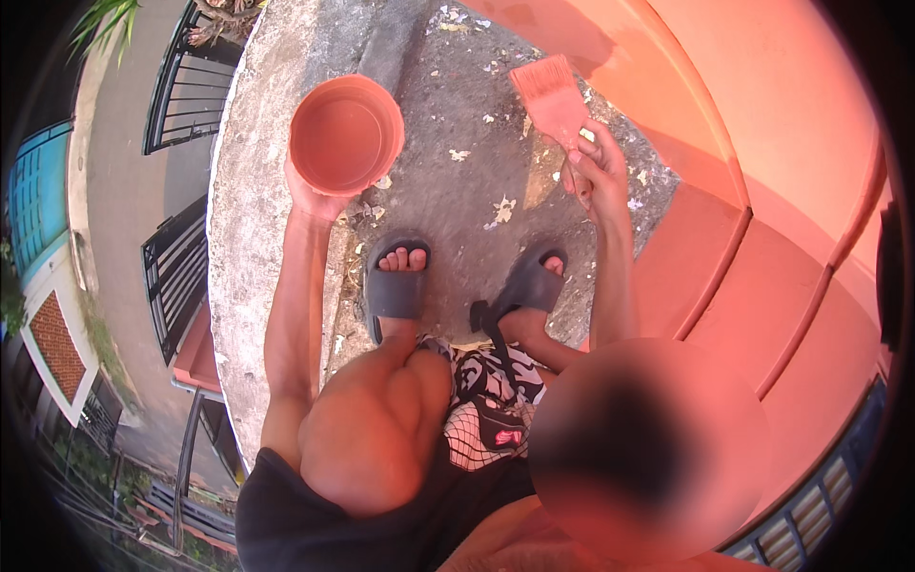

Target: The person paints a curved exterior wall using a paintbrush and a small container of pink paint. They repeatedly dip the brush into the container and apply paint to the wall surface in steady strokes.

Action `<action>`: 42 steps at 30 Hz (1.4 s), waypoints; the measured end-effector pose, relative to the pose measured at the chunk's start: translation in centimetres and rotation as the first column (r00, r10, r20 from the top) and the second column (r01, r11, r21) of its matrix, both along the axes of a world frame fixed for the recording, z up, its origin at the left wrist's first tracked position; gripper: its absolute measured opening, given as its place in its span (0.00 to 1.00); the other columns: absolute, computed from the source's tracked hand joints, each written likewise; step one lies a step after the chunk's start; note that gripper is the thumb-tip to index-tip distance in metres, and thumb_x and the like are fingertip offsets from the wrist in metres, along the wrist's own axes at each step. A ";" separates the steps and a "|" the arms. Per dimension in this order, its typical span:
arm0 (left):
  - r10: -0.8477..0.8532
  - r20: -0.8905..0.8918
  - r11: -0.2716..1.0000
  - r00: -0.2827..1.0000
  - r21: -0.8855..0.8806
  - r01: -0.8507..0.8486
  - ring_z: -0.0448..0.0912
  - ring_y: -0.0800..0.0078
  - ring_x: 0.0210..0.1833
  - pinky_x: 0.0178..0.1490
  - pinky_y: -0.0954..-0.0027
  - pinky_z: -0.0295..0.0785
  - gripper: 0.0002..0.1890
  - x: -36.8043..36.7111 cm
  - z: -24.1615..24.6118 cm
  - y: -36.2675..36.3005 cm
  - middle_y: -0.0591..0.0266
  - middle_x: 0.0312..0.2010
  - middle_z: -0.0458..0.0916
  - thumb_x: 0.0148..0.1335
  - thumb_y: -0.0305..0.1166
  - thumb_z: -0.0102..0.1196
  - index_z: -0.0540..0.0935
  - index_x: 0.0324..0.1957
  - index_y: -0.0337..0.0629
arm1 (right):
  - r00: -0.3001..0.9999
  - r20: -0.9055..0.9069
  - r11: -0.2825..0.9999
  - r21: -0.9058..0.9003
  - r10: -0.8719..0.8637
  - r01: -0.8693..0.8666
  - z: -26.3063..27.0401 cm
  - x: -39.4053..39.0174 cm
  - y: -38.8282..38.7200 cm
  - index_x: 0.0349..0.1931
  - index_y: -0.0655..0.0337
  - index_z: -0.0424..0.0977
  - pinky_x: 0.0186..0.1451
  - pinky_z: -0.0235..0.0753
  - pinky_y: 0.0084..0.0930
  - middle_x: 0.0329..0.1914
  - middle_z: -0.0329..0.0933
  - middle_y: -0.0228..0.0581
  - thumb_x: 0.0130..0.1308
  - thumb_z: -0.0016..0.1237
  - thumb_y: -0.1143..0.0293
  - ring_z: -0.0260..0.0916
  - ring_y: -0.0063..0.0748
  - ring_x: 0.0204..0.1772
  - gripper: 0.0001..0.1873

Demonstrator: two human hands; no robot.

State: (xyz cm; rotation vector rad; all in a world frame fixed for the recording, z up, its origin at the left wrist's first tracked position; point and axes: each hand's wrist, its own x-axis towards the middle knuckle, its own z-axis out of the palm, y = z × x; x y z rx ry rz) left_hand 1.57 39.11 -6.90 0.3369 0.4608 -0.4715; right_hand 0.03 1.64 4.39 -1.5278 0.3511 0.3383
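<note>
My left hand (322, 200) holds a round tub of salmon-coloured paint (347, 136) from below, its fingers mostly hidden behind it. Paint coats the tub's inner wall and rim. In my right hand (600, 168) is a wide flat paintbrush (554, 100), gripped by its handle. The bristles point up and away from me, covered in the same salmon colour. Both hands are raised over a rough concrete ledge (465, 186), apart from each other. To the right of the brush rises a salmon-painted wall (779, 93), which the brush does not appear to touch.
My feet, in dark slide sandals (397, 286), stand on the ledge, strewn with pale paint flakes (504, 209). Its worn outer edge (225, 236) drops away at left, with barred windows (175, 275) of a building beyond. Raised mouldings (715, 300) cross the wall at right.
</note>
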 end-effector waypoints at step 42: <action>0.009 0.227 0.978 0.974 -0.205 0.039 0.79 0.51 0.45 0.32 0.71 0.78 0.40 0.2 -0.3 0.3 0.38 0.59 0.74 0.65 0.64 0.51 0.70 0.67 0.42 | 0.984 0.146 0.887 -0.434 -0.101 0.155 -4.7 1.4 1.0 0.63 0.62 0.64 0.23 0.67 0.19 0.36 0.79 0.38 0.70 0.49 0.80 0.74 0.22 0.25 0.22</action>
